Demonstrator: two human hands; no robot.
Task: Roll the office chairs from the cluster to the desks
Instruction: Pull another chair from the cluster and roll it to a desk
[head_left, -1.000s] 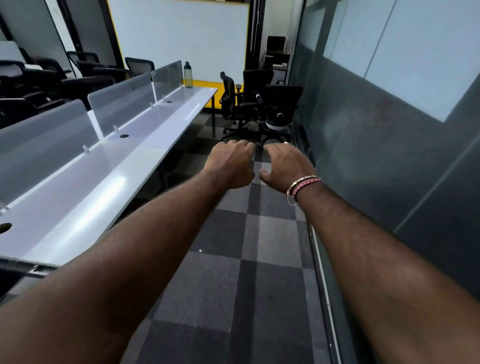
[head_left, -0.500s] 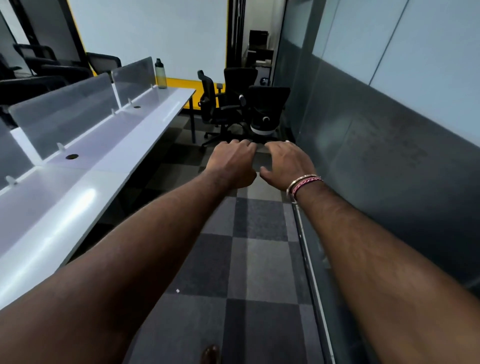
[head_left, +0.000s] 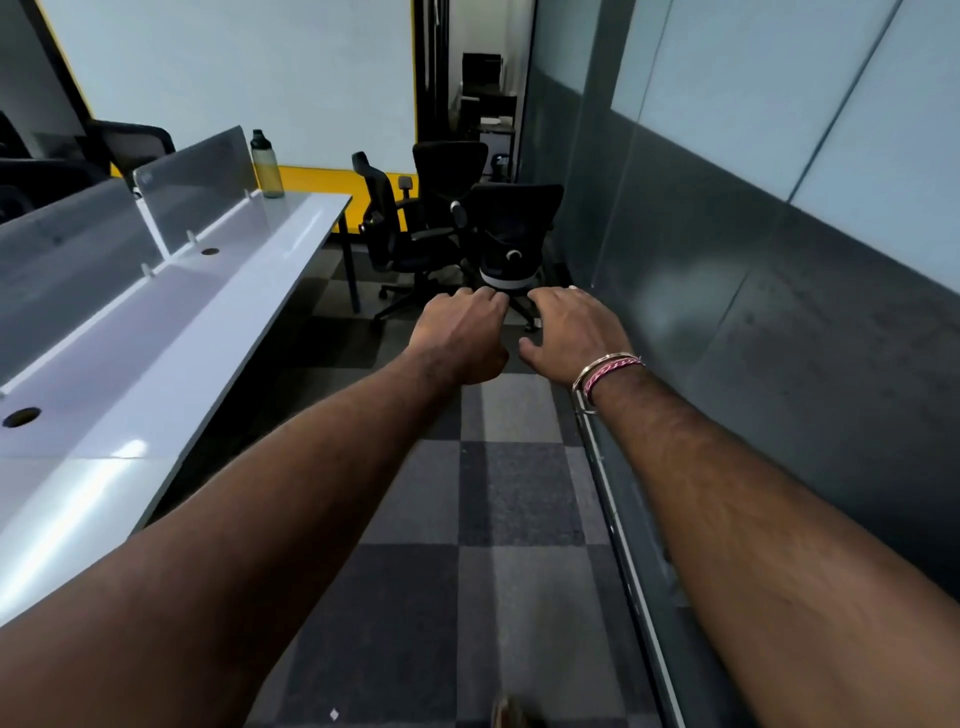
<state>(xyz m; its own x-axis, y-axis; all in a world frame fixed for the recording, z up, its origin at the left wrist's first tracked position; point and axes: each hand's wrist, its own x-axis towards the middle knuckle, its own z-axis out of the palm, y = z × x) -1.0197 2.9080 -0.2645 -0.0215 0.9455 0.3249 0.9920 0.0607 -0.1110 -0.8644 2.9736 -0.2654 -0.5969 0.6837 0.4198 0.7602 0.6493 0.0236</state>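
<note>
Three black office chairs stand clustered at the far end of the aisle. The nearest chair (head_left: 511, 228) shows its mesh back and a white lumbar piece; a second chair (head_left: 449, 163) is behind it, and a third chair (head_left: 382, 218) is to the left. The long white desk (head_left: 208, 322) runs along the left. My left hand (head_left: 460, 338) and right hand (head_left: 569, 332) reach forward side by side in mid-air, short of the chairs. Their fingers droop loosely and hold nothing.
Frosted dividers (head_left: 197, 182) line the desk's far edge, with a green bottle (head_left: 266, 166) at its end. More dark chairs (head_left: 130, 143) sit beyond the dividers. A grey glass wall (head_left: 779, 291) with a floor rail closes the right side. Checkered carpet (head_left: 498, 499) leads ahead.
I have walked forward along the aisle; the chair cluster and the desk's end are nearer and larger. Both hands stay stretched out in the same pose.
</note>
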